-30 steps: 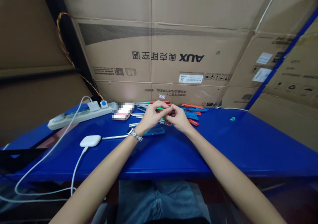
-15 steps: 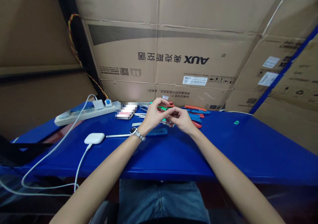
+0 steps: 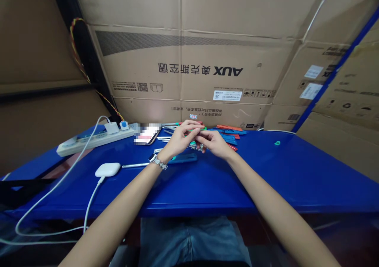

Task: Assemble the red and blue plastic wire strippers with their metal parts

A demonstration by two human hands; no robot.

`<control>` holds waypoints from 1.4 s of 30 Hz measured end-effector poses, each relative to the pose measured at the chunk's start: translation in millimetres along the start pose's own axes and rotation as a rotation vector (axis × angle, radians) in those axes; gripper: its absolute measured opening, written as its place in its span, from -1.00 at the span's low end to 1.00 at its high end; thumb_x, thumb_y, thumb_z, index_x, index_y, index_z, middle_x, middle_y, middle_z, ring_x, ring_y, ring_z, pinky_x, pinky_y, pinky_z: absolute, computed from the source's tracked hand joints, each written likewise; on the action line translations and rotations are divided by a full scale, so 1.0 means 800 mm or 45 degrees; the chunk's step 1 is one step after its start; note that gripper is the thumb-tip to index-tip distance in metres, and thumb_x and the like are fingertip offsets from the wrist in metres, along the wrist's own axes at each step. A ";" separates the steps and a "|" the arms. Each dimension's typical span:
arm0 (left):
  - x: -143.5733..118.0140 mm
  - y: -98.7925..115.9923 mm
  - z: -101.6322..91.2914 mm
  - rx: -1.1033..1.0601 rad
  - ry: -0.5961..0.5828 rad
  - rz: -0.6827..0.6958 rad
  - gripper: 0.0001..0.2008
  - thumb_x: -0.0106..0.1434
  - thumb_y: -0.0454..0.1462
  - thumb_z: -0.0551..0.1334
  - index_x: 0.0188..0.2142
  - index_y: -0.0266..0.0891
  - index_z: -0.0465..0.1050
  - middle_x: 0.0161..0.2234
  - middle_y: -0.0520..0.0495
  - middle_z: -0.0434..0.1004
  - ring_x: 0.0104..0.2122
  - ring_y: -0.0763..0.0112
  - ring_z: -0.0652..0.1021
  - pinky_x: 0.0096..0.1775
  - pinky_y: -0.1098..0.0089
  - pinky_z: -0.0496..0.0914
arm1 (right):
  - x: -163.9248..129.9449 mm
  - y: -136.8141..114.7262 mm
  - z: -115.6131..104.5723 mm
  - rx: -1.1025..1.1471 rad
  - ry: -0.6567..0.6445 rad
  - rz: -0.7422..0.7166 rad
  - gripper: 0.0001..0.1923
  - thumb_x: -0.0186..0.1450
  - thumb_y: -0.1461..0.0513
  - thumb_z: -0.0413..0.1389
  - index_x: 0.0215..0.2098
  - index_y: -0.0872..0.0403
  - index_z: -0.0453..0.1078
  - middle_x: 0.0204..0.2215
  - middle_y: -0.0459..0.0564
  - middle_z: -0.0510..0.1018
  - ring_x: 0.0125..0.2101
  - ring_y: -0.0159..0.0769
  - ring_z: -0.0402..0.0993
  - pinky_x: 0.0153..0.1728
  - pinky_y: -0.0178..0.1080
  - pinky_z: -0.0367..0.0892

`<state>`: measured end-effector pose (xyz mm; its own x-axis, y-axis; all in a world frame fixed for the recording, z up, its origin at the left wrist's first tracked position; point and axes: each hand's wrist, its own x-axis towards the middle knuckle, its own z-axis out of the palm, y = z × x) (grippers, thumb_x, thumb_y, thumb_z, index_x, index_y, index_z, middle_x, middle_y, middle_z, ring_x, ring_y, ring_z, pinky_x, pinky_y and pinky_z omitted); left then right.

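Note:
My left hand (image 3: 177, 141), with a watch on its wrist, and my right hand (image 3: 215, 143) meet fingertip to fingertip above the far middle of the blue table (image 3: 266, 180). Together they pinch a small green and metal part (image 3: 196, 144); its exact shape is hidden by my fingers. Under the hands lie a dark teal flat piece (image 3: 186, 157) and thin metal rods (image 3: 136, 165). Just beyond them is a heap of red, blue and green tool handles (image 3: 230, 134).
A white power strip (image 3: 94, 139) with plugs lies at the back left, and a white oval case (image 3: 108, 168) on a cable sits nearer. A phone (image 3: 146, 134) is behind my left hand, a small teal piece (image 3: 277, 142) at right. Cardboard boxes (image 3: 183, 70) wall the back.
My hands have stayed together and sunk slightly toward the table, the fingers shifting around the green part. The view swayed right, then back.

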<state>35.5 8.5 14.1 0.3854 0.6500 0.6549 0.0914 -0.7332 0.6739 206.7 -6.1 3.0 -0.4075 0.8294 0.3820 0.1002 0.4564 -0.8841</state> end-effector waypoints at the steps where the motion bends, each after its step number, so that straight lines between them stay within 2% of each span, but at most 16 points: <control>1: -0.003 -0.003 -0.001 0.023 0.030 -0.025 -0.71 0.35 -0.11 0.16 -0.11 -0.22 0.54 -0.04 -0.17 0.50 -0.05 0.26 0.51 -0.07 0.28 0.43 | 0.000 0.000 0.000 0.010 0.017 0.002 -0.59 0.18 -0.07 0.22 -0.30 0.12 0.46 -0.53 -0.10 0.50 -0.57 -0.38 0.41 -0.61 -0.34 0.35; 3: -0.012 -0.010 -0.007 0.101 0.067 -0.100 -0.72 0.36 -0.11 0.13 -0.14 -0.24 0.50 -0.15 -0.13 0.54 -0.18 0.32 0.54 -0.16 0.32 0.44 | 0.000 0.002 0.002 0.041 0.058 0.010 -0.58 0.14 -0.06 0.26 -0.30 0.12 0.44 -0.52 -0.09 0.52 -0.55 -0.36 0.44 -0.62 -0.33 0.34; 5: -0.028 -0.017 -0.015 0.281 0.012 -0.154 -0.77 0.33 -0.15 0.14 -0.27 -0.26 0.49 -0.32 -0.08 0.54 -0.29 0.32 0.53 -0.20 0.30 0.42 | 0.000 0.004 0.005 0.064 0.086 0.024 -0.59 0.11 -0.05 0.29 -0.34 0.10 0.40 -0.57 -0.11 0.51 -0.58 -0.35 0.44 -0.62 -0.32 0.35; 8: -0.052 -0.027 -0.022 0.501 -0.243 -0.139 -0.81 0.21 -0.16 0.27 -0.29 -0.24 0.50 -0.28 -0.10 0.54 -0.26 0.25 0.52 -0.16 0.25 0.41 | 0.000 0.008 0.008 0.071 0.123 0.026 -0.60 0.10 -0.03 0.31 -0.46 0.06 0.28 -0.63 -0.14 0.49 -0.63 -0.35 0.42 -0.63 -0.30 0.34; 10: -0.063 -0.031 -0.022 0.537 -0.416 -0.215 -0.71 0.16 -0.10 0.32 -0.20 -0.23 0.52 -0.23 -0.12 0.55 -0.24 0.21 0.53 -0.16 0.25 0.42 | 0.001 0.013 0.010 0.064 0.209 0.001 -0.57 0.10 -0.01 0.31 -0.50 0.02 0.17 -0.67 -0.18 0.45 -0.66 -0.35 0.39 -0.65 -0.30 0.31; 12: -0.068 -0.034 -0.018 0.546 -0.498 -0.292 -0.64 0.17 -0.07 0.31 -0.12 -0.24 0.52 -0.18 -0.15 0.55 -0.22 0.19 0.54 -0.17 0.26 0.42 | 0.002 0.019 0.013 0.004 0.335 -0.020 -0.54 0.13 0.00 0.29 -0.53 0.00 0.09 -0.73 -0.22 0.36 -0.71 -0.37 0.34 -0.69 -0.31 0.25; 16: -0.068 -0.039 -0.011 0.505 -0.490 -0.307 -0.64 0.21 -0.06 0.29 -0.09 -0.22 0.54 -0.18 -0.15 0.54 -0.23 0.21 0.53 -0.17 0.28 0.41 | 0.001 0.026 0.024 -0.097 0.464 -0.034 -0.61 0.18 0.01 0.25 -0.44 -0.02 0.12 -0.73 -0.27 0.30 -0.76 -0.38 0.30 -0.75 -0.34 0.16; 18: -0.067 -0.041 -0.009 0.461 -0.486 -0.278 -0.64 0.20 -0.08 0.32 -0.08 -0.21 0.55 -0.18 -0.13 0.54 -0.23 0.23 0.52 -0.16 0.29 0.40 | 0.000 0.024 0.030 -0.069 0.461 -0.057 -0.63 0.19 0.02 0.25 -0.22 -0.04 0.19 -0.64 -0.28 0.36 -0.75 -0.38 0.33 -0.78 -0.35 0.16; 20: -0.067 -0.042 -0.008 0.445 -0.485 -0.260 -0.66 0.19 -0.10 0.33 -0.08 -0.21 0.55 -0.19 -0.13 0.53 -0.23 0.23 0.51 -0.15 0.29 0.39 | -0.001 0.022 0.033 -0.087 0.432 -0.099 -0.51 0.22 0.02 0.22 0.03 -0.08 0.17 -0.55 -0.24 0.42 -0.74 -0.40 0.35 -0.77 -0.35 0.19; 22: -0.067 -0.042 -0.008 0.453 -0.488 -0.261 -0.67 0.18 -0.12 0.33 -0.10 -0.22 0.56 -0.20 -0.13 0.52 -0.25 0.23 0.50 -0.15 0.28 0.39 | -0.003 0.020 0.034 -0.139 0.368 -0.130 -0.48 0.29 0.00 0.14 0.16 -0.10 0.17 -0.51 -0.20 0.43 -0.72 -0.43 0.36 -0.74 -0.35 0.23; 26: -0.066 -0.042 -0.008 0.478 -0.504 -0.262 -0.67 0.20 -0.09 0.32 -0.12 -0.22 0.56 -0.22 -0.12 0.49 -0.27 0.25 0.49 -0.17 0.29 0.39 | -0.003 0.017 0.028 -0.143 0.287 -0.107 -0.57 0.39 -0.08 -0.05 0.06 -0.05 0.34 -0.50 -0.14 0.42 -0.70 -0.45 0.35 -0.68 -0.35 0.27; 29: -0.067 -0.042 -0.007 0.468 -0.490 -0.285 -0.64 0.19 -0.06 0.32 -0.10 -0.22 0.56 -0.21 -0.13 0.49 -0.27 0.25 0.50 -0.18 0.29 0.40 | 0.000 0.010 0.021 -0.104 0.360 -0.159 -0.61 0.31 -0.09 0.07 -0.18 0.03 0.41 -0.35 -0.06 0.49 -0.65 -0.49 0.34 -0.64 -0.35 0.28; 31: -0.068 -0.042 -0.008 0.443 -0.472 -0.290 -0.63 0.18 -0.04 0.31 -0.12 -0.21 0.56 -0.20 -0.13 0.50 -0.28 0.26 0.50 -0.19 0.30 0.41 | 0.002 0.005 0.018 -0.021 0.389 -0.159 -0.62 0.24 -0.09 0.17 -0.30 0.04 0.32 -0.34 -0.06 0.52 -0.69 -0.52 0.30 -0.68 -0.36 0.24; 34: -0.068 -0.042 -0.008 0.408 -0.443 -0.286 -0.61 0.16 -0.01 0.32 -0.15 -0.22 0.58 -0.24 -0.12 0.50 -0.32 0.28 0.49 -0.20 0.30 0.41 | 0.004 0.003 0.016 0.148 0.371 -0.095 -0.50 0.14 -0.11 0.24 -0.39 0.00 0.08 -0.45 -0.14 0.54 -0.79 -0.54 0.22 -0.78 -0.39 0.13; 37: -0.068 -0.043 -0.008 0.392 -0.435 -0.270 -0.61 0.15 0.00 0.33 -0.15 -0.21 0.58 -0.26 -0.10 0.50 -0.33 0.29 0.48 -0.21 0.30 0.41 | 0.005 0.005 0.022 0.218 0.395 -0.072 -0.44 0.10 -0.11 0.28 -0.39 -0.02 0.01 -0.53 -0.20 0.52 -0.82 -0.51 0.25 -0.82 -0.42 0.08; 42: -0.067 -0.041 -0.008 0.423 -0.481 -0.277 -0.64 0.19 -0.05 0.31 -0.11 -0.21 0.58 -0.22 -0.12 0.50 -0.27 0.26 0.50 -0.19 0.30 0.40 | 0.004 0.007 0.027 0.200 0.363 -0.126 -0.58 0.29 -0.12 0.07 -0.16 0.04 0.27 -0.49 -0.17 0.51 -0.80 -0.54 0.29 -0.80 -0.43 0.10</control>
<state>5.8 -1.2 -41.0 0.6225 0.7216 0.3030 0.4673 -0.6533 0.5957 186.3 -8.1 -6.5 -0.1359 0.8504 0.5082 -0.0775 0.5023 -0.8612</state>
